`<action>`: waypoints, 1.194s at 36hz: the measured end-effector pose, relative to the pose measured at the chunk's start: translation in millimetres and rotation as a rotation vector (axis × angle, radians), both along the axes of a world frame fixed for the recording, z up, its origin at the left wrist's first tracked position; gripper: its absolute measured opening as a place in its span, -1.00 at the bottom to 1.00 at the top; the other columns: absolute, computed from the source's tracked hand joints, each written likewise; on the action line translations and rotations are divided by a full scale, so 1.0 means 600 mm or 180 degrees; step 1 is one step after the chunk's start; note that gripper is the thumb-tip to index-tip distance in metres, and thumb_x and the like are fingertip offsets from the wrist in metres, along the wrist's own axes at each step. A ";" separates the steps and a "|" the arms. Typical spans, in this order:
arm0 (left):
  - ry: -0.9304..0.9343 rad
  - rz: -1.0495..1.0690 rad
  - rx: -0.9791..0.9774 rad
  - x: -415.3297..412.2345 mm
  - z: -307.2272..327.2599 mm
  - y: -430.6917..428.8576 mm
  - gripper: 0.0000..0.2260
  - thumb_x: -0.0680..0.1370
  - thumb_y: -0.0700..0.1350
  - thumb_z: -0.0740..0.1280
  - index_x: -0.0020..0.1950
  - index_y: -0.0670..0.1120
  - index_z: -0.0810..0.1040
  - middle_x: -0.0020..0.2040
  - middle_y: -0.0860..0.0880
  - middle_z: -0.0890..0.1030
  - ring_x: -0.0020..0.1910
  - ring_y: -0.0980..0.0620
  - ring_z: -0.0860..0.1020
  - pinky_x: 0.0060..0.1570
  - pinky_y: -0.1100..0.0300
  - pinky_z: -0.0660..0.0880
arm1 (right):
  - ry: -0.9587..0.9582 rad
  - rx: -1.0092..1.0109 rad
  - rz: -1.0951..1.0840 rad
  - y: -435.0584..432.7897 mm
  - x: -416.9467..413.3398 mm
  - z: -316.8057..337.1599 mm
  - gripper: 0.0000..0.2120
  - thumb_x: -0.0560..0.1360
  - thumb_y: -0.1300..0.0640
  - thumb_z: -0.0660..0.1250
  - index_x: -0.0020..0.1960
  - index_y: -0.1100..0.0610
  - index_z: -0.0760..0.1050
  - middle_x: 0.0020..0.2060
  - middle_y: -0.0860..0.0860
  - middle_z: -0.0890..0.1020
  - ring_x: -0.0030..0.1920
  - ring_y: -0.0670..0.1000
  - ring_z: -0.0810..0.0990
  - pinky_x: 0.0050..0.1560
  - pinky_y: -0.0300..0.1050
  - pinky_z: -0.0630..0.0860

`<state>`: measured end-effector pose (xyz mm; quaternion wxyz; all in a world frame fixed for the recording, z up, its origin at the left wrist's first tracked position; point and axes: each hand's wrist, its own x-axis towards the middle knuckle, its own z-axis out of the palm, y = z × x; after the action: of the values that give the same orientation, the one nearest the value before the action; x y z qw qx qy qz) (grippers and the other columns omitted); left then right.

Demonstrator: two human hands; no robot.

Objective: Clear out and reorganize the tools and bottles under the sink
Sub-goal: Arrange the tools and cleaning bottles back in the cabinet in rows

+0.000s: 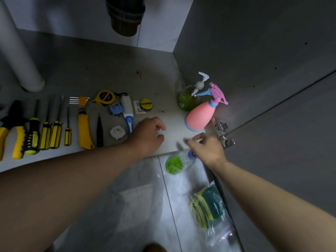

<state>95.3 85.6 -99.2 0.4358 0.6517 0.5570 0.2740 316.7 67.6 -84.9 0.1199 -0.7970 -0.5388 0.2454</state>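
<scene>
Tools [49,131] noted in neat row on cabinet floor [101,70]; pink spray bottle [201,115] and green pump bottle [188,100] stand at right corner. We judge task mostly done. Outstanding: green-liquid bottle [175,163] and bagged sponges [209,206] on tiled floor outside. Left hand [148,135] grip loosely curled, empty; right hand [207,148] blurred, grip undeterminable.
</scene>
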 end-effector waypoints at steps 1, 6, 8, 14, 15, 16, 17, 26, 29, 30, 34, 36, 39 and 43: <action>0.0014 -0.0065 -0.0004 0.001 0.001 -0.003 -0.84 0.56 -0.23 0.36 0.11 -0.05 0.56 0.13 -0.10 0.52 0.12 -0.01 0.53 0.16 0.12 0.49 | -0.0026 -0.0242 0.0173 -0.015 0.001 -0.008 -0.49 0.28 -0.35 0.44 0.04 -0.02 0.56 -0.17 -0.01 0.66 -0.12 -0.02 0.65 -0.07 -0.13 0.55; 0.0055 -0.0300 -0.0088 0.009 0.001 -0.015 -0.79 0.54 -0.24 0.39 0.16 -0.10 0.57 0.15 -0.12 0.52 0.13 -0.04 0.54 0.20 0.06 0.49 | -0.0113 -0.0404 0.0370 -0.057 -0.003 -0.041 -0.58 0.30 -0.08 0.59 0.00 -0.02 0.46 -0.13 -0.08 0.56 -0.13 0.01 0.55 -0.15 -0.20 0.39; 0.0013 -0.0369 -0.0188 0.012 -0.003 -0.019 -0.76 0.52 -0.23 0.42 0.17 -0.07 0.56 0.15 -0.10 0.52 0.13 -0.05 0.54 0.20 0.03 0.51 | -0.0149 -0.0186 0.0179 -0.063 -0.005 -0.044 -0.68 0.33 -0.01 0.58 -0.09 -0.01 0.47 -0.20 -0.10 0.59 -0.15 0.02 0.57 -0.18 -0.21 0.39; 0.0204 -0.0763 -0.0430 0.016 -0.019 -0.029 -0.40 0.42 -0.10 0.56 0.40 0.05 0.41 0.26 -0.06 0.49 0.21 -0.01 0.51 0.24 0.01 0.52 | 0.0142 -0.0085 0.0222 -0.059 -0.008 0.005 -0.71 0.31 -0.09 0.55 -0.15 0.02 0.53 -0.24 0.01 0.66 -0.18 0.12 0.67 -0.15 0.10 0.66; 0.0210 -0.0834 -0.0504 0.017 -0.021 -0.030 -0.30 0.40 -0.09 0.58 0.47 0.06 0.36 0.33 -0.06 0.47 0.28 -0.01 0.49 0.28 0.01 0.50 | 0.0257 -0.0049 0.0225 -0.055 -0.008 0.023 -0.71 0.28 -0.09 0.56 -0.14 0.02 0.55 -0.26 0.03 0.67 -0.20 0.11 0.68 -0.17 0.11 0.66; 0.0204 -0.0894 -0.0575 0.018 -0.023 -0.031 -0.22 0.38 -0.07 0.60 0.52 0.07 0.31 0.40 -0.05 0.44 0.35 -0.01 0.45 0.33 0.00 0.47 | 0.0403 0.0019 0.0211 -0.051 -0.009 0.041 -0.71 0.27 -0.09 0.56 -0.15 0.03 0.58 -0.28 0.05 0.67 -0.24 0.09 0.69 -0.22 0.08 0.67; 0.0203 -0.0937 -0.0615 0.020 -0.023 -0.031 -0.15 0.36 -0.06 0.62 0.55 0.09 0.26 0.44 -0.04 0.42 0.40 0.00 0.42 0.35 0.01 0.45 | 0.0601 0.0116 0.0186 -0.046 -0.011 0.059 -0.73 0.26 -0.06 0.56 -0.15 0.04 0.60 -0.29 0.08 0.66 -0.28 0.06 0.68 -0.30 0.01 0.66; -0.0188 -0.0201 -0.0191 0.042 -0.016 -0.012 -0.36 0.29 -0.04 0.66 0.28 0.06 0.45 0.12 0.05 0.62 0.10 0.05 0.61 0.11 0.13 0.58 | 0.2137 0.0926 0.0073 -0.013 -0.034 0.095 -0.81 0.45 0.12 0.52 0.05 0.00 0.66 -0.12 0.04 0.61 -0.26 -0.07 0.62 -0.25 -0.15 0.63; -0.0372 0.0338 -0.0204 0.048 -0.019 0.019 -0.34 0.27 -0.03 0.67 0.28 0.04 0.46 0.14 0.05 0.63 0.11 0.05 0.62 0.17 0.10 0.57 | 0.2329 0.1178 -0.0330 -0.013 -0.026 0.067 -0.74 0.52 0.10 0.42 0.21 -0.03 0.58 -0.02 0.07 0.58 -0.29 -0.03 0.61 -0.24 -0.11 0.63; -0.0450 0.0445 -0.0214 0.050 -0.021 0.035 -0.36 0.27 -0.05 0.67 0.26 0.03 0.46 0.14 0.06 0.63 0.12 0.04 0.62 0.18 0.11 0.57 | 0.2215 0.1211 -0.0399 -0.016 -0.021 0.055 -0.75 0.54 0.11 0.40 0.21 -0.01 0.57 -0.01 0.09 0.58 -0.31 -0.05 0.60 -0.24 -0.08 0.64; -0.0381 0.0557 -0.0083 0.059 -0.026 0.110 -0.40 0.30 -0.10 0.66 0.24 0.01 0.45 0.11 0.07 0.64 0.12 0.04 0.61 0.12 0.26 0.54 | 0.2172 0.1116 -0.0537 -0.040 -0.006 0.002 -0.88 0.58 0.15 0.33 0.10 0.08 0.59 -0.06 0.17 0.59 -0.37 -0.13 0.56 -0.30 -0.19 0.61; -0.0371 0.0611 -0.0073 0.069 -0.036 0.147 -0.35 0.32 -0.14 0.65 0.31 -0.06 0.41 0.20 -0.03 0.63 0.19 -0.03 0.60 0.24 0.10 0.53 | 0.2162 0.1081 -0.0557 -0.055 0.002 -0.021 -0.89 0.60 0.18 0.31 0.08 0.12 0.59 -0.10 0.19 0.59 -0.36 -0.10 0.56 -0.31 -0.20 0.59; -0.0196 0.0642 0.0003 0.084 -0.054 0.189 -0.29 0.31 -0.11 0.65 0.36 -0.11 0.37 0.28 -0.08 0.58 0.23 -0.07 0.58 0.29 0.02 0.51 | 0.2060 0.1019 -0.0525 -0.074 0.011 -0.048 -0.88 0.61 0.20 0.29 0.07 0.15 0.59 -0.09 0.14 0.59 -0.27 -0.01 0.59 -0.24 -0.15 0.59; 0.0048 0.0752 0.0144 0.095 -0.068 0.211 -0.31 0.29 0.00 0.64 0.31 -0.06 0.40 0.17 0.02 0.57 0.17 -0.02 0.57 0.22 0.11 0.53 | 0.1901 0.0859 -0.0522 -0.105 0.021 -0.075 -0.85 0.61 0.25 0.26 0.08 0.12 0.59 -0.05 0.03 0.59 -0.08 0.12 0.61 -0.05 0.05 0.61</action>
<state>152.4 212.4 -140.1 0.3815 0.5932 0.6269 0.3312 329.6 4.6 -129.7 0.3963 -0.7074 -0.4416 0.3840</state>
